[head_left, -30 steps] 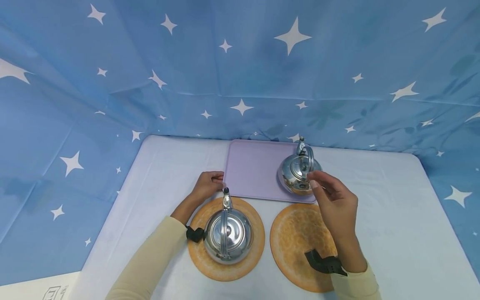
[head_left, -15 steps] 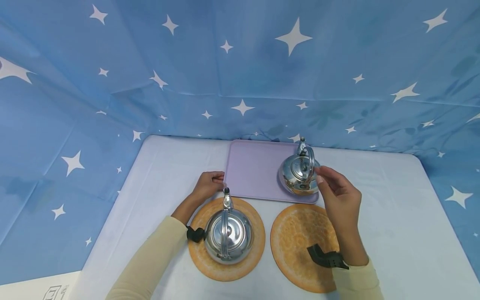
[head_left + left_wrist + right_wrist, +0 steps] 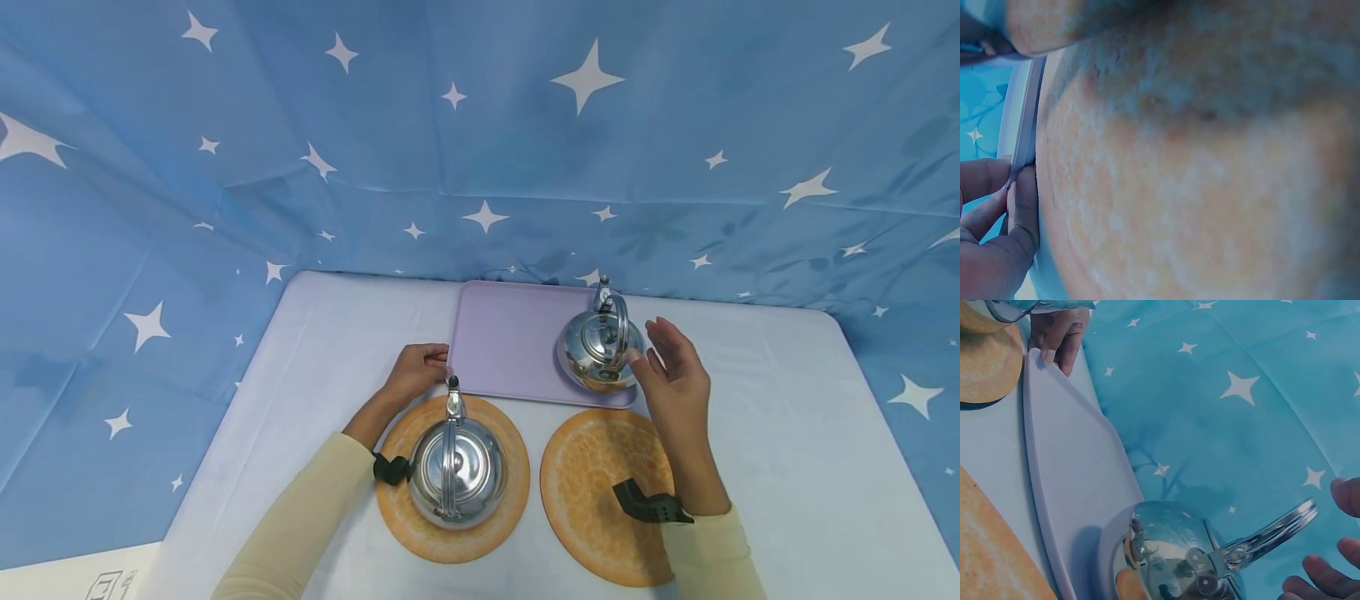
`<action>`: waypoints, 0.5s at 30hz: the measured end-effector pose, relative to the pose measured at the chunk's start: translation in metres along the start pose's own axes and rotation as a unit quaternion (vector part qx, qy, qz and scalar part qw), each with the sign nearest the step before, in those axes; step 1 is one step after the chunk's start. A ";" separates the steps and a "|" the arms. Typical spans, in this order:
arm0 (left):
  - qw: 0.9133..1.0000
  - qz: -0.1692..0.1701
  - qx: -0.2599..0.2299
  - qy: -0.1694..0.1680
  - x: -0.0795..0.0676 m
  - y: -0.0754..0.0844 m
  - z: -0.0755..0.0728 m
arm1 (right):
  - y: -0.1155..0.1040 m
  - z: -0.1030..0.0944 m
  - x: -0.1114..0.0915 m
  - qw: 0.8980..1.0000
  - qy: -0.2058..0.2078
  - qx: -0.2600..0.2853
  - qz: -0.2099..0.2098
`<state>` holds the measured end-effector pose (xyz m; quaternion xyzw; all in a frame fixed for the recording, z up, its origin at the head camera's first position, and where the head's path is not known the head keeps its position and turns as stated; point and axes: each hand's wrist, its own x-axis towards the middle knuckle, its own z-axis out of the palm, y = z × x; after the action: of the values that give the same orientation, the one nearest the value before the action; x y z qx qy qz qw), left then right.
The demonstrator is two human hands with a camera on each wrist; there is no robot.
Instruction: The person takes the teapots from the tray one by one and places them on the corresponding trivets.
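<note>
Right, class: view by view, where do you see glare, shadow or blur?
Head view: glare whitens parts of the near kettle, and shadow darkens part of the right placemat; left wrist view: the left placemat is blurred, darker towards the top; right wrist view: shadow lies on the lilac tray beside the far kettle, whose curves distort reflections.

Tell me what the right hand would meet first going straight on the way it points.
The right hand would probably meet the kettle on the purple tray, likely at its raised handle. Depth is unclear, so the fingers might pass just beside it.
</note>
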<state>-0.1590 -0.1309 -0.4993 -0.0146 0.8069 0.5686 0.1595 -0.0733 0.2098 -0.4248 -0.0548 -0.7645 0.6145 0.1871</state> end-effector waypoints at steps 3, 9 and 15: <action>1.000 -0.002 0.002 0.002 0.001 -0.002 0.000 | 0.002 0.002 0.001 1.000 -0.011 0.004 0.024; 1.000 -0.004 0.005 0.008 0.001 -0.002 0.000 | 0.005 0.007 0.003 0.999 -0.037 0.000 0.039; 1.000 -0.007 0.018 0.010 0.001 0.000 0.001 | 0.005 0.010 0.006 0.998 -0.054 0.005 0.029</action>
<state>-0.1600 -0.1300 -0.5004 -0.0226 0.8186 0.5524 0.1559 -0.0829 0.2036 -0.4302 -0.0425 -0.7684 0.6255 0.1284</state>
